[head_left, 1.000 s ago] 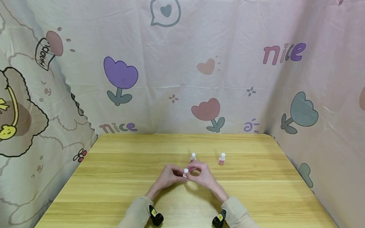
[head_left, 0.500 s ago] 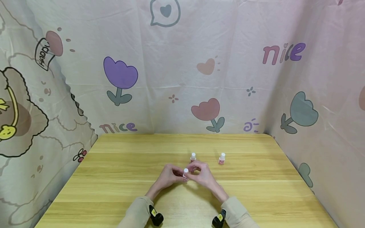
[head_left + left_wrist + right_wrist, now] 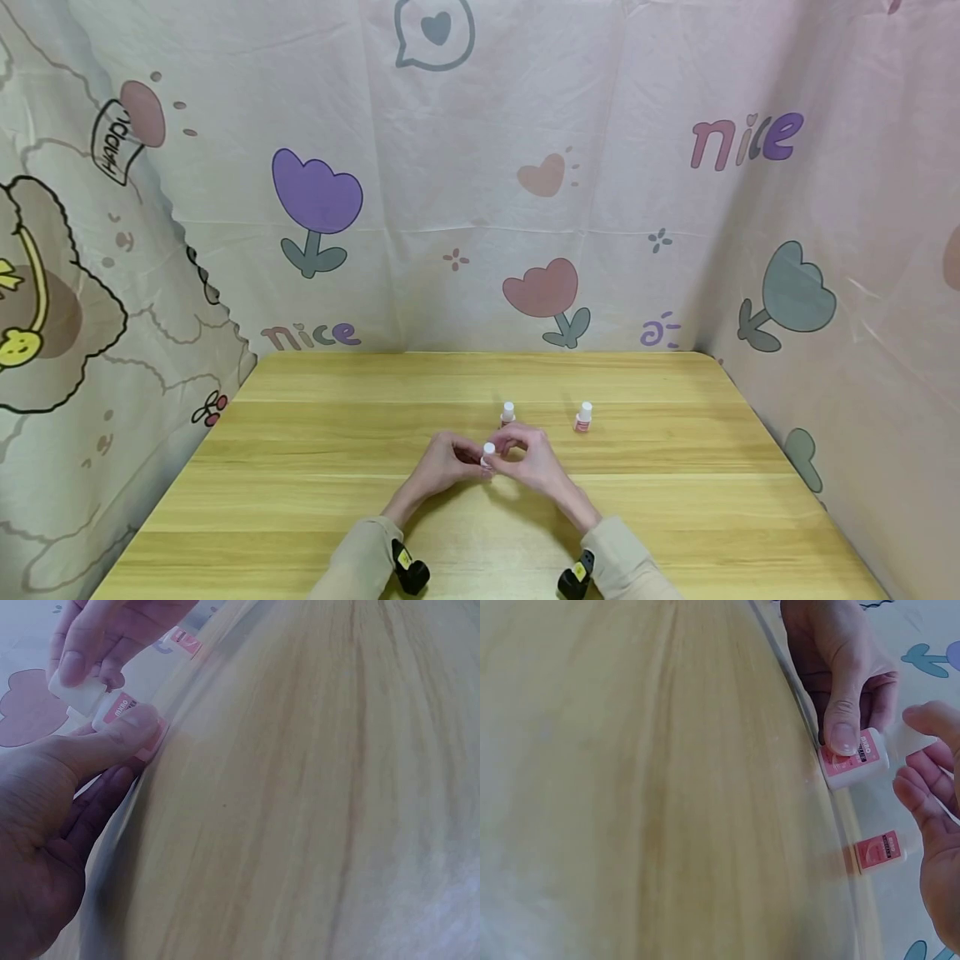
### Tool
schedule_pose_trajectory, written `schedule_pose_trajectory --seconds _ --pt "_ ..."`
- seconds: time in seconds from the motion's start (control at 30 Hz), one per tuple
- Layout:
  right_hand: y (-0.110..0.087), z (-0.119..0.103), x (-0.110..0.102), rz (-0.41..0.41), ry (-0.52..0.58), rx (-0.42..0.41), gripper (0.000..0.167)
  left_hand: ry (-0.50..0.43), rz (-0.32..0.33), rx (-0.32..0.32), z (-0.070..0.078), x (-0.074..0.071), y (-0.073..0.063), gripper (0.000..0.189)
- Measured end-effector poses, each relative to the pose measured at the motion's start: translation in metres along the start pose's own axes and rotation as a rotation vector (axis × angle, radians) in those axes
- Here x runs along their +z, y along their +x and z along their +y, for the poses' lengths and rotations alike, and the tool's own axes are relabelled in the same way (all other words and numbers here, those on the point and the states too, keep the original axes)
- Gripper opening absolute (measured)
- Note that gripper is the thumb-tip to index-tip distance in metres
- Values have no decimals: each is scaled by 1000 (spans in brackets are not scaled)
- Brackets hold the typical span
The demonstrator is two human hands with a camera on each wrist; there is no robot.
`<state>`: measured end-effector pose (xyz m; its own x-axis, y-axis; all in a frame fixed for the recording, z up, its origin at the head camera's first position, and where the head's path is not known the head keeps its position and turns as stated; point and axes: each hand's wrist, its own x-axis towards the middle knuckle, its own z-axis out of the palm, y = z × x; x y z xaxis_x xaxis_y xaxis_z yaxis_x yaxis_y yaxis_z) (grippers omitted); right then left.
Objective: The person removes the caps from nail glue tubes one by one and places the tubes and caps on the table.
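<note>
Near the middle of the table stands a small white bottle with a pink label (image 3: 859,761). My left hand (image 3: 442,462) holds its body low down, the thumb lying across the label in the left wrist view. From the other side my right hand (image 3: 534,458) pinches the bottle's white cap (image 3: 79,694) between thumb and fingers. The cap sits at the bottle's neck, the bottle upright in the head view. Just behind my right hand is a second such bottle (image 3: 508,412), its lower part hidden by the fingers. A third bottle (image 3: 583,417) stands upright farther right.
The wooden table (image 3: 300,500) reaches back to a hanging cloth (image 3: 450,167) printed with flowers and words. More patterned cloth hangs along the left and right sides. Black cameras (image 3: 411,570) are strapped at both wrists, over beige sleeves (image 3: 628,558).
</note>
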<state>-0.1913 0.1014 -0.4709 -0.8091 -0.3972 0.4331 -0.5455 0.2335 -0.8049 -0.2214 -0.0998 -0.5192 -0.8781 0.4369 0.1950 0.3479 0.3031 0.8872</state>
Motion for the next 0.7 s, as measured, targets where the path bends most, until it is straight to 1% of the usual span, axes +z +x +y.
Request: schedule_pose_trajectory --seconds 0.1,0.2,0.3,0.5,0.63,0.7 --pt "0 -1 0 9 -12 39 21 5 1 -1 0 0 0 17" --pt "1 -1 0 17 -24 51 21 4 2 0 0 0 1 17" --pt "1 0 -1 18 -32 32 18 -4 5 6 -1 0 0 17" --pt "1 3 0 9 -47 -47 15 -16 16 -7 0 1 0 17" --pt "1 5 0 -1 -47 -71 15 -1 25 -11 0 3 0 15" --pt "0 5 0 -2 -44 -64 16 1 25 -11 7 2 -2 14"
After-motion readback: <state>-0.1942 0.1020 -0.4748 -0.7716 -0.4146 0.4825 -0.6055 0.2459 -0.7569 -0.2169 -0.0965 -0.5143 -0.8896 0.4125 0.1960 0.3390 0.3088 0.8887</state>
